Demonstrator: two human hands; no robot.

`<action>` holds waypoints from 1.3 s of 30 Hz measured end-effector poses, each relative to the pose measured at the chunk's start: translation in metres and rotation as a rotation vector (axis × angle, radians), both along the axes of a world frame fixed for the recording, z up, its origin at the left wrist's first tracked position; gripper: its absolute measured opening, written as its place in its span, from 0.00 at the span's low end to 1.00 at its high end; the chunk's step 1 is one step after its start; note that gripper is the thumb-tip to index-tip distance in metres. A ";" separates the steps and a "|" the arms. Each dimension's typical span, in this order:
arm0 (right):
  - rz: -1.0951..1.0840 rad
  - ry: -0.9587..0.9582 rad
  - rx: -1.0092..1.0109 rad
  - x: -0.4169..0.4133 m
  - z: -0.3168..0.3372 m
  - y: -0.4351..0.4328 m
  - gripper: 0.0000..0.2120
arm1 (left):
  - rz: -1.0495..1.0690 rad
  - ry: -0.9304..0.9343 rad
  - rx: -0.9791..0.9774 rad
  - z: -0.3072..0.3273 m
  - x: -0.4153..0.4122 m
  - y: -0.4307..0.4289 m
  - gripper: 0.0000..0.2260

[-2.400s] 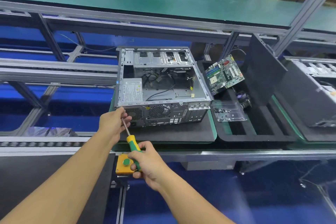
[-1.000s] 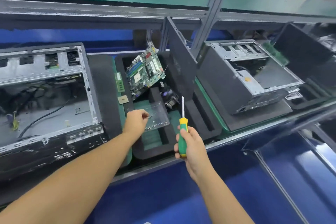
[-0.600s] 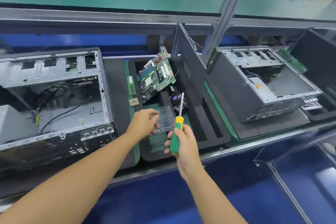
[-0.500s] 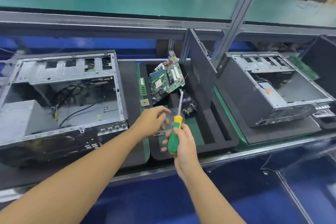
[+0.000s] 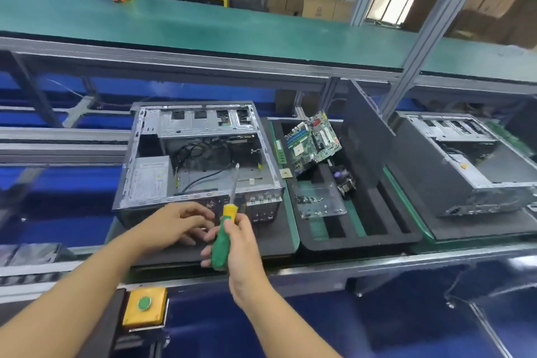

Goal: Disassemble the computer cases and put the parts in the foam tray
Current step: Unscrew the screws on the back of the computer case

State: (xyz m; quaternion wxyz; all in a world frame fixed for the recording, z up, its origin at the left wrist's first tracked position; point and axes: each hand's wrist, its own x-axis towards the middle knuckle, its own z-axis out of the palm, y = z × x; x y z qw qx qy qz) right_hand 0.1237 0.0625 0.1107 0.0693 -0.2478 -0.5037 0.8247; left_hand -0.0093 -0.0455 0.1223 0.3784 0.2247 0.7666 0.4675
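While the right hand (image 5: 241,244) is closed firmly around the green handle of the screwdriver (image 5: 222,237), with the shaft pointing up in front of the open computer case (image 5: 200,154), the left hand (image 5: 174,224) hovers just beside it with fingers loosely bent. It seems to hold nothing, though the fingertips are a little blurred. I judge that the step in hand is loosening screws at the rear panel of this case, because the power supply (image 5: 149,176) and the cables (image 5: 203,151) are inside it. The motherboard (image 5: 312,139), the cooler (image 5: 344,182) and a clear box of screws (image 5: 319,202) already lie in the foam tray (image 5: 357,241) just to the right. The next move calls for bringing the tip down to a screw head and steadying it with the left fingers. Room is good in front of the case, over the black mat (image 5: 276,241). On the right the tray stands just beside the mat, and the sheet-metal rims of the case look sharp, so the hands should approach from the front.
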 end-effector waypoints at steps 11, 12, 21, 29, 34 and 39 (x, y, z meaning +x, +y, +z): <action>0.070 -0.186 0.095 0.004 -0.010 -0.085 0.07 | -0.174 0.157 -0.160 -0.033 -0.025 -0.067 0.06; 0.090 -0.193 0.106 0.004 -0.012 -0.085 0.07 | -0.169 0.084 -0.157 -0.038 -0.022 -0.066 0.05; 0.248 -0.313 0.074 0.001 -0.050 -0.074 0.06 | 0.359 -0.334 0.034 -0.084 0.015 -0.060 0.08; 0.335 -0.370 0.088 0.011 -0.080 -0.065 0.07 | 0.482 -0.487 0.114 -0.100 0.023 -0.052 0.09; 0.292 -0.427 0.089 0.006 -0.097 -0.061 0.08 | 0.416 0.106 -0.226 -0.093 0.019 -0.056 0.07; 0.286 -0.426 0.092 0.003 -0.120 -0.068 0.06 | 0.041 1.332 -0.042 -0.031 -0.028 -0.070 0.09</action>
